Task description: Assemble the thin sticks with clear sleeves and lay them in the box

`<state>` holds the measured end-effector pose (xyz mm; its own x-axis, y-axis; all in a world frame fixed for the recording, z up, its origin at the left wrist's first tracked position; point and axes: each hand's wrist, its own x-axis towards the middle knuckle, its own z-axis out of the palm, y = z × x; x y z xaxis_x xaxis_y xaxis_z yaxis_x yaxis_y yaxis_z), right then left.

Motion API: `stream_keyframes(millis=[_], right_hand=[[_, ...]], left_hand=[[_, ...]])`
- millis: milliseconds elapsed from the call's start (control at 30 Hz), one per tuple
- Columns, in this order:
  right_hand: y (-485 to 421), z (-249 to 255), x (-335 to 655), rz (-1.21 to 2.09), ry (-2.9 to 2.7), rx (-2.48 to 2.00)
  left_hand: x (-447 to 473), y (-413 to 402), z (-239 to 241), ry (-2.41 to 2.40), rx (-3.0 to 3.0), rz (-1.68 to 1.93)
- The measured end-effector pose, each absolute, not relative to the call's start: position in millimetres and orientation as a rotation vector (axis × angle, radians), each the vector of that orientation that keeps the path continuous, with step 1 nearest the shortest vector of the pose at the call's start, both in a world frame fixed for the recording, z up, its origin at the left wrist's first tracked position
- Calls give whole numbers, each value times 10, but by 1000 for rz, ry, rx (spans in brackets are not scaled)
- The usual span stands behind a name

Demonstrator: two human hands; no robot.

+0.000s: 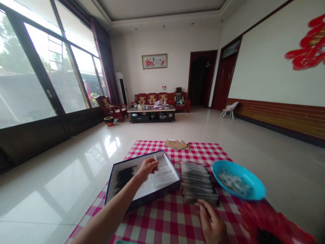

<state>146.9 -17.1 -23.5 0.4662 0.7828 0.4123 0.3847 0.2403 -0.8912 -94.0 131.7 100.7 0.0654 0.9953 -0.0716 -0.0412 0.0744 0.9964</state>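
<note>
My left hand (148,168) reaches into a shallow dark-blue box (142,202) with a white inside. Its fingers pinch a slim translucent white tube (155,158), which points up. Beneath and beside that hand lie rows of similar white tubes (164,174); black slender pieces (124,178) fill the box's left side. My right hand (212,222) is closed, thumb and fingertips together, at the near end of a stack of clear pen-like sticks (198,183) with dark middles. Motion blurs it, and what it holds, if anything, cannot be made out.
A blue basin (257,184) with small translucent pieces (233,183) stands to the right. Nearer me is a red plastic bag (274,220) with something black inside. Cardboard scraps (177,145) lie at the far edge of the checked tablecloth (162,217). A coffee table (151,110) and sofa stand beyond.
</note>
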Motion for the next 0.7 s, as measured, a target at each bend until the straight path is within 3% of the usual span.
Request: stream_keyframes(millis=[467,700], right_hand=[[-137,-258,1534,429,-1201,-1342],[-124,-298,1524,440,-1200,-1349]], left_hand=[[-828,1807,506,1571,902,1140],[-968,1826,528,1644,987,1162]])
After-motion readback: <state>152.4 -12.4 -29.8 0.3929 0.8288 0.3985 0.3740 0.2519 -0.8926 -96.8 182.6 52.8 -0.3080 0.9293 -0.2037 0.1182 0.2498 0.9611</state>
